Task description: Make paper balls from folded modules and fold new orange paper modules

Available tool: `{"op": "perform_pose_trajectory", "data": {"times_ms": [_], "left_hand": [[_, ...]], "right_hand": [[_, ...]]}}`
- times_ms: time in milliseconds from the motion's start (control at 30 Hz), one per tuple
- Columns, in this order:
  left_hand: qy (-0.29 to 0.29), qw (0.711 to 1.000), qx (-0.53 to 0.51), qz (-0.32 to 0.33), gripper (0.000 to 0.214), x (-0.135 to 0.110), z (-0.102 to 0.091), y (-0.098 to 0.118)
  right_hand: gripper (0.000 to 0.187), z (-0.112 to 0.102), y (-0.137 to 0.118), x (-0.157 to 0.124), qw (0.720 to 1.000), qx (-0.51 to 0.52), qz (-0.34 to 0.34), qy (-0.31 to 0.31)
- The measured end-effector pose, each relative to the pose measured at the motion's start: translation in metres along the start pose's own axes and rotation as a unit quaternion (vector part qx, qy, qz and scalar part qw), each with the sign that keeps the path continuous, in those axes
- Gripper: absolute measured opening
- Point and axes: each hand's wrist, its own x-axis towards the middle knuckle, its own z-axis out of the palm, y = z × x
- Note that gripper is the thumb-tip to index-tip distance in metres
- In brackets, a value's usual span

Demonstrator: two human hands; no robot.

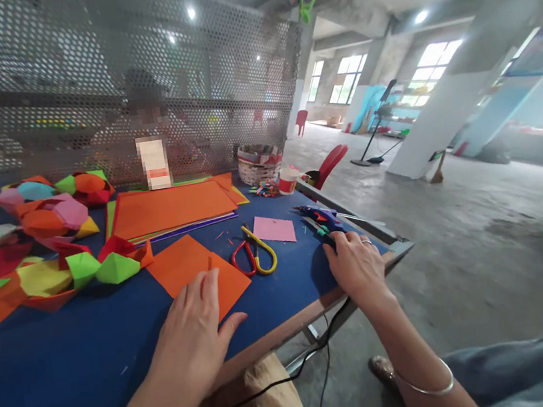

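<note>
My left hand [195, 329] lies flat with fingers spread on the blue table [72, 366], its fingertips on the near edge of an orange paper square [192, 268]. My right hand [356, 266] is at the table's right edge, fingers curled around the handle of a blue glue gun [322, 220] that rests on the table. Red-and-yellow scissors [253, 256] lie between the two hands, with a small pink paper [274, 229] just beyond them.
Folded paper shapes in many colours [57, 260] crowd the left side. A stack of orange sheets [171, 207] lies behind, with a woven basket [259, 163] and small cup [288, 179]. A perforated metal screen [133, 81] stands at the back, with a person behind it. A black cord [295, 372] hangs below.
</note>
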Motion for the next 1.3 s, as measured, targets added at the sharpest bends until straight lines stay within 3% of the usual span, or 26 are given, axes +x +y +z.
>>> {"op": "perform_pose_trajectory", "data": {"times_ms": [200, 433, 600, 800, 1033, 1300], "left_hand": [[0.031, 0.999, -0.001, -0.027, 0.055, 0.004, 0.001, -0.002], [-0.043, 0.994, -0.069, -0.067, 0.056, 0.003, -0.015, -0.004], [-0.106, 0.984, -0.103, -0.1, 0.058, 0.001, -0.034, 0.0], [-0.052, 0.991, -0.043, -0.113, 0.064, 0.007, -0.025, 0.012], [-0.065, 0.99, -0.044, -0.115, 0.072, 0.012, -0.021, 0.016], [-0.117, 0.981, 0.01, -0.156, 0.078, 0.018, -0.034, 0.035]], "right_hand": [[0.03, 0.005, -0.002, 0.003, 1.0, -0.023, -0.004, 0.014], [0.028, 0.013, 0.007, 0.0, 0.997, -0.003, -0.063, 0.043], [0.031, 0.033, 0.008, -0.004, 0.97, 0.138, -0.173, 0.1], [0.038, 0.034, -0.013, -0.008, 0.917, 0.309, -0.192, 0.161], [0.033, 0.011, -0.021, -0.019, 0.858, 0.468, -0.195, 0.077], [0.032, 0.005, -0.016, -0.029, 0.844, 0.46, -0.27, 0.059]]}}
